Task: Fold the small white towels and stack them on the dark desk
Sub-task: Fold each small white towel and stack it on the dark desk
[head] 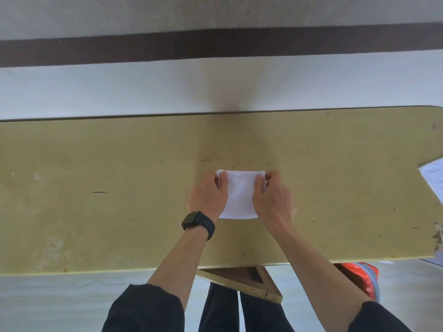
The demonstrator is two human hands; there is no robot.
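Folding mid-way: left hand (208, 197) and right hand (273, 200) pinch far corners of small white cloth towel (239, 197) on olive-yellow desk (96, 176); second white towel (434, 178), right edge, untouched; no stack.

We record soft, even light. A diffuse shadow lies across the centre of the desk (96, 164) and climbs the far wall (119, 92). The white towel (239, 195) is overexposed. The left hand (208, 197) and right hand (273, 197) show slight blur. Wide-angle distortion bows the desk's edges.
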